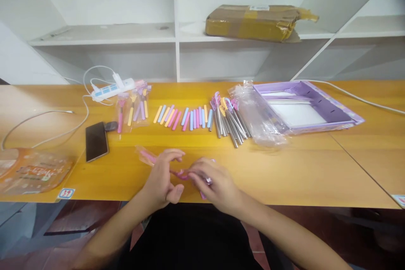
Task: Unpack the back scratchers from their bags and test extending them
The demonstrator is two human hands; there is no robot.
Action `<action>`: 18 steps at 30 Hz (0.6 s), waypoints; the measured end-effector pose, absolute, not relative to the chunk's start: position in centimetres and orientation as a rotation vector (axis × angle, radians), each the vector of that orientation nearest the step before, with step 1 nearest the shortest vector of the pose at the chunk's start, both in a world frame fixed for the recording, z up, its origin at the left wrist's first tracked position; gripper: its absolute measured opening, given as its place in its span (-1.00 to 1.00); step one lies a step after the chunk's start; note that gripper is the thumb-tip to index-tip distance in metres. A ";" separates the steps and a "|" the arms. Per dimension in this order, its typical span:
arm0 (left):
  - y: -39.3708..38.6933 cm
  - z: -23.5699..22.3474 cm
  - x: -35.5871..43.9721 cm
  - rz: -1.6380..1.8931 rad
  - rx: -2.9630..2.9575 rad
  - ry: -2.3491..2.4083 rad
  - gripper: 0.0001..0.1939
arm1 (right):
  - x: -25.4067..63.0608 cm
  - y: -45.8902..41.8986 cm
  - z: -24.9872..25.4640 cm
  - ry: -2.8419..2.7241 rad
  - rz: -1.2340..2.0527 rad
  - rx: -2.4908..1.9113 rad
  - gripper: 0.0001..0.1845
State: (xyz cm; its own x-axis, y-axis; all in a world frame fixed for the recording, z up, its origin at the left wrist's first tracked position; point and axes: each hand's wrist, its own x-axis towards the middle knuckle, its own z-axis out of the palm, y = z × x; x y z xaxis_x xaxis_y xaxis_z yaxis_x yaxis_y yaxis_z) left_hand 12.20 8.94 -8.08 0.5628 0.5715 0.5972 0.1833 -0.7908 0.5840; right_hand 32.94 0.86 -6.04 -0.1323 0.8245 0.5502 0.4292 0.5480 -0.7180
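Observation:
A pink back scratcher (181,174) in a clear plastic sleeve (146,155) lies between my hands, close to the table's front edge. My left hand (160,178) is over its middle, thumb and index finger spread apart; its other fingers are hidden. On the other side, my right hand (217,183) pinches the end of the sleeve by the pink claw head. Part of a purple-pink packet (203,195) shows under the right hand. Beyond them are a row of coloured handles (174,118) and a pile of metal rods (230,124) with coloured claw heads.
Bagged back scratchers (133,109) lie left of the row, near a phone (96,141) and a power strip (110,90). Clear plastic sleeves (259,120) lie beside a purple box (329,103) at right. An orange bag (38,173) lies far left; a taped carton (249,23) sits on the shelf.

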 end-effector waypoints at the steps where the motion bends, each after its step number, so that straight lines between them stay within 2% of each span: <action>1: 9.6 -7.8 11.4 0.970 2.439 0.669 -0.52 | 33.2 1.4 -5.7 -1.716 0.408 -1.051 -0.87; 4: 11.3 -7.7 8.9 0.608 2.586 0.848 -0.72 | 34.8 2.3 -4.0 -1.763 0.219 -1.016 -0.86; 8: 12.0 -8.6 7.0 0.547 2.547 0.929 -0.92 | 36.8 2.4 -0.8 -1.787 -0.069 -0.986 -0.78; 13: 10.9 -9.6 7.2 0.509 2.338 0.928 -0.84 | 38.6 2.5 2.4 -1.730 -0.164 -0.966 -0.72; 16: 10.3 -9.7 7.8 0.437 2.250 0.926 -0.78 | 39.3 3.0 3.1 -1.556 -0.062 -0.971 -0.82; 18: 10.0 -9.4 8.2 0.406 2.207 0.898 -0.71 | 39.0 3.3 2.7 -1.371 0.141 -0.941 -0.86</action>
State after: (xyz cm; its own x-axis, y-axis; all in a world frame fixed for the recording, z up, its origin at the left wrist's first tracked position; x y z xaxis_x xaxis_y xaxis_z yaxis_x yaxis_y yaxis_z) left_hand 8.16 10.05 -9.42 0.7093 0.7046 0.0218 0.4818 -0.5072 0.7145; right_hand 38.99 3.30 2.68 0.2513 0.5928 0.7651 0.4242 0.6431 -0.6376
